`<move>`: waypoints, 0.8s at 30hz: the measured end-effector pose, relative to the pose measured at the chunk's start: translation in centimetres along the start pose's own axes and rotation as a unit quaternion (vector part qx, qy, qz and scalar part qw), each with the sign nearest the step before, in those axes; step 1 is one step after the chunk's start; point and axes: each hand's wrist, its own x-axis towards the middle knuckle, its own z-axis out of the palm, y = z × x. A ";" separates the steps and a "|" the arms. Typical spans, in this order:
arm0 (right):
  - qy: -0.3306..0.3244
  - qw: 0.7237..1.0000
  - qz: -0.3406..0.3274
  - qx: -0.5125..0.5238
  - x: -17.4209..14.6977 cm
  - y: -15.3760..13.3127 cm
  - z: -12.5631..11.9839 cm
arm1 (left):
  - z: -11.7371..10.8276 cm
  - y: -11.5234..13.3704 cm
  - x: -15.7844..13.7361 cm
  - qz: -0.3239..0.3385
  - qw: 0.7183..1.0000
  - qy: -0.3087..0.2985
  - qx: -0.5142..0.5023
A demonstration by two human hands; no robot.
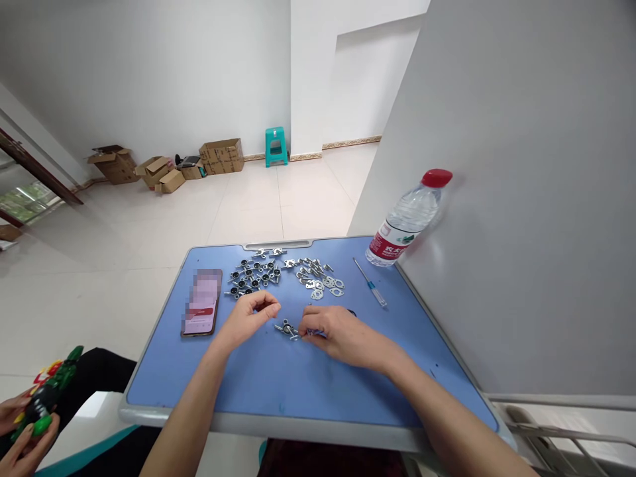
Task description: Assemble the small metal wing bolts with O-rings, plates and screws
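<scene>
Just beside the R fingers, a metal fitting lies on the table, prob. kept central for both hands; they look pinched, can't tell on what. L fingers half-curled, nothing held; black-disc parts beyond, w/in reach.

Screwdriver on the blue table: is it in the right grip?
No, the screwdriver lies on the blue table beyond the right grip, with bare tabletop between them.
</scene>
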 end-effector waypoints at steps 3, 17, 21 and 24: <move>-0.027 0.996 0.017 -0.089 0.0 0.0 0.1 | 0.1 -0.3 0.1 -0.005 0.998 0.006 0.067; -0.031 0.992 0.079 -0.092 0.7 -0.5 0.7 | 0.9 0.2 -0.3 0.019 0.984 -0.072 0.165; -0.023 0.989 0.120 -0.084 1.3 -0.5 1.3 | 1.1 0.4 -0.3 0.029 0.982 -0.071 0.173; -0.017 0.987 0.140 -0.080 1.8 -0.5 1.8 | 1.1 0.6 -0.4 0.031 0.979 -0.065 0.189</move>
